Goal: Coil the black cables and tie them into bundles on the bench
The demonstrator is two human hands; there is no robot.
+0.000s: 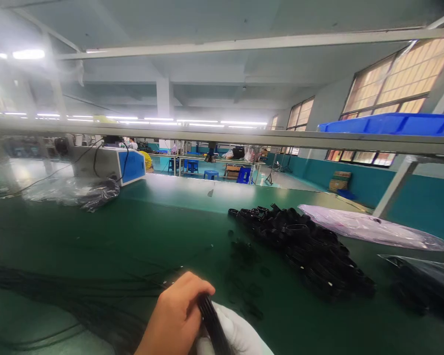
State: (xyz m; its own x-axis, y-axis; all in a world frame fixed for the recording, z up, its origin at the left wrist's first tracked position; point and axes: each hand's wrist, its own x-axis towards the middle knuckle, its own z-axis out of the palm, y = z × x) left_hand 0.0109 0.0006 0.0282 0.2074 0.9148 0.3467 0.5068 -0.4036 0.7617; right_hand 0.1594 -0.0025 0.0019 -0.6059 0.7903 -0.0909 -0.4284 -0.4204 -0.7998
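At the bottom centre, my left hand (177,313) is bare and closed around the upper end of a black cable bundle (215,325). My right hand (237,330), in a white glove, wraps the same bundle from the right, just below the left fingers. The lower part of the bundle runs out of the frame. Long loose black cables (59,296) spread over the green table (151,236) to the left of my hands. A large heap of coiled black cables (307,246) lies to the right, beyond my hands.
Clear plastic bags (77,192) and a blue-and-white machine (131,166) stand at the back left. A pinkish plastic bag (373,228) and a bag with dark contents (425,283) lie at the right. Overhead, a shelf rail holds a blue tray (392,124).
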